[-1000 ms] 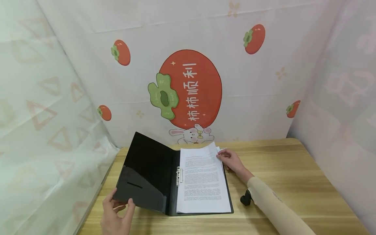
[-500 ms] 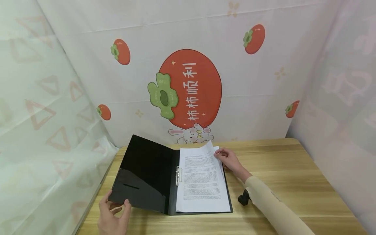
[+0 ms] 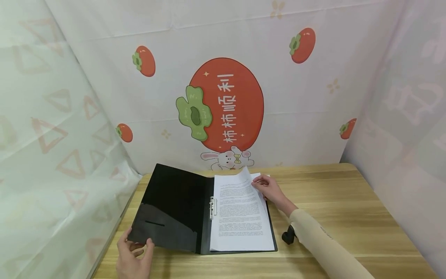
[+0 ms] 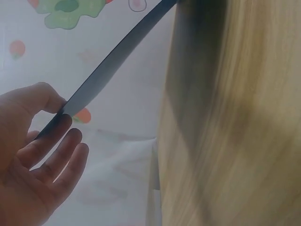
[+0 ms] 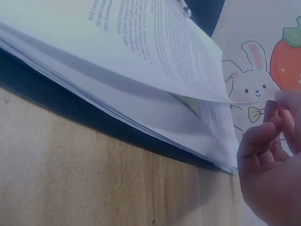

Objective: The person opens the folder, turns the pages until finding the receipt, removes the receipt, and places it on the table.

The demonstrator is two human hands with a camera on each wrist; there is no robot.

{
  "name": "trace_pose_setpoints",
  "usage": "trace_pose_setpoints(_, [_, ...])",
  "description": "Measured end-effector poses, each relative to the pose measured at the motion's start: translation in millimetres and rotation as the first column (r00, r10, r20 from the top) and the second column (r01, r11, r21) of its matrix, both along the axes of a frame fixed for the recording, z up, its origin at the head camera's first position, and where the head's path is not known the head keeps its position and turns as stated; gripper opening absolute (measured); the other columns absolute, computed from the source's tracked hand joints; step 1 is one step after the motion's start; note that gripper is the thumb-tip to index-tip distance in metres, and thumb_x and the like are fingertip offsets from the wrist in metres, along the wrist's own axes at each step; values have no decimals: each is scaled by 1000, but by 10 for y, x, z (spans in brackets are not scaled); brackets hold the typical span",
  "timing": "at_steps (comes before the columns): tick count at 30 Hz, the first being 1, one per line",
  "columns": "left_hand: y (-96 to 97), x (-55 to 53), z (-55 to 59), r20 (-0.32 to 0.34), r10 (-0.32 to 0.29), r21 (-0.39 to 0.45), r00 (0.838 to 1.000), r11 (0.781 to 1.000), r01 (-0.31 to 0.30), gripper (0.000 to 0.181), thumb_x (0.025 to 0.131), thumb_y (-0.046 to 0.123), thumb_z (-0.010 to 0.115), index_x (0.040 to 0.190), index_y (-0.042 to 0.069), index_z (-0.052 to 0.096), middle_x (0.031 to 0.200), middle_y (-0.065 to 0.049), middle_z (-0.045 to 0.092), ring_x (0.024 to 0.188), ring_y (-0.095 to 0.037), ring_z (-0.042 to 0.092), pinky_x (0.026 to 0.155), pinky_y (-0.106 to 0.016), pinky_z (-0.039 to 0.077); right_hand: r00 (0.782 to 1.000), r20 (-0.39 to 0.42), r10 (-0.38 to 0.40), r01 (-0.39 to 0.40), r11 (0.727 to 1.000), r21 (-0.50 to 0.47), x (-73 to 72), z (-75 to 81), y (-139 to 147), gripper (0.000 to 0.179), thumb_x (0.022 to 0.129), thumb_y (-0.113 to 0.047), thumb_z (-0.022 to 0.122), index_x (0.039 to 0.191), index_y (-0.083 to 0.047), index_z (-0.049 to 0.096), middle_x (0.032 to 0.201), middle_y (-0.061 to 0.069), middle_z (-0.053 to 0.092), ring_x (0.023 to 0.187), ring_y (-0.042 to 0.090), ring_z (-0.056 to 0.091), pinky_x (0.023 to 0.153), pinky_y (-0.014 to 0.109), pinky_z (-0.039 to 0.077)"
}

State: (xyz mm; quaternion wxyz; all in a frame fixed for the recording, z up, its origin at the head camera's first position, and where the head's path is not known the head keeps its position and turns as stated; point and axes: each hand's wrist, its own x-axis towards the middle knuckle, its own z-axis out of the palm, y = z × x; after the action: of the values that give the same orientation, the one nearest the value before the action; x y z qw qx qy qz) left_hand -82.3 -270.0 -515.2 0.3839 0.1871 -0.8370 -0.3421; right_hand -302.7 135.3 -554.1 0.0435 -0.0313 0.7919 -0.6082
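A: Grips?
B: Left hand pinches the raised cover by its near left corner; right hand pinches the top sheet by its far right corner.
A: Changed?
B: Cover's tipped lower left, sheet corner's further left. So folder's wider open, top sheet's parted from lower sheets there.
A: Folder?
B: Near side of table, middle.

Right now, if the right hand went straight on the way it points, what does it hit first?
The top sheet: the right hand pinches its lifted edge. Beyond that, probably the printed backdrop, near the rabbit, though depth is hard to judge.
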Motion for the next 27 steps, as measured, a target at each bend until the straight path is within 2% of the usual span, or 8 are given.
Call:
trace_pose_setpoints(6, [-40, -16, -57, 14, 6, 9, 1000, 1000, -6, 67, 84, 2, 81, 145, 1, 52, 96, -24, 71, 74, 18, 51, 59, -3, 45, 1000, -8, 20, -20, 1000, -17, 11, 3, 0, 25, 103, -26, 72, 118, -6, 69, 109, 12, 70, 70, 19, 53, 53, 28, 42])
trace_pose_setpoints(11, [-72, -13, -125, 62, 22, 36, 998, 999, -24, 67, 85, 4, 82, 144, -1, 52, 97, -26, 70, 71, 13, 54, 56, -4, 44, 1000, -2, 18, -18, 1000, -13, 34, 24, 3, 24, 103, -26, 71, 118, -7, 68, 108, 11, 69, 67, 18, 52, 53, 28, 42])
trace_pose_setpoints(15, [-87, -1, -159, 134, 53, 39, 990, 998, -59, 66, 86, 7, 81, 145, -1, 50, 97, -25, 68, 69, -9, 65, 54, -5, 41, 1000, 2, 21, -21, 999, -31, 49, 63, -8, 23, 103, -25, 71, 117, -7, 68, 107, 11, 70, 62, 18, 48, 52, 27, 41])
trace_pose_setpoints(18, [-99, -1, -170, 157, 65, 32, 985, 997, -71, 67, 87, 9, 80, 146, -1, 49, 98, -25, 68, 72, -27, 69, 52, -5, 39, 1000, 1, 27, -27, 998, -51, 51, 94, -25, 23, 102, -25, 72, 118, -8, 68, 106, 11, 70, 59, 18, 46, 53, 28, 40])
trace_pose_setpoints(24, [-136, -6, -211, 166, 61, 50, 984, 996, -70, 69, 87, 7, 79, 147, -1, 45, 101, -27, 68, 69, -17, 66, 51, -5, 41, 1000, 8, 30, -30, 997, -73, 68, 134, -56, 24, 103, -24, 71, 119, -7, 68, 106, 12, 69, 58, 18, 45, 54, 28, 40])
trace_pose_setpoints(27, [-152, -2, -242, 182, 58, 60, 982, 996, -70, 70, 88, 7, 78, 147, -2, 42, 103, -28, 68, 69, -19, 68, 51, -4, 41, 999, 7, 39, -39, 995, -88, 90, 162, -72, 24, 103, -23, 71, 119, -6, 67, 106, 13, 68, 58, 18, 45, 53, 28, 39])
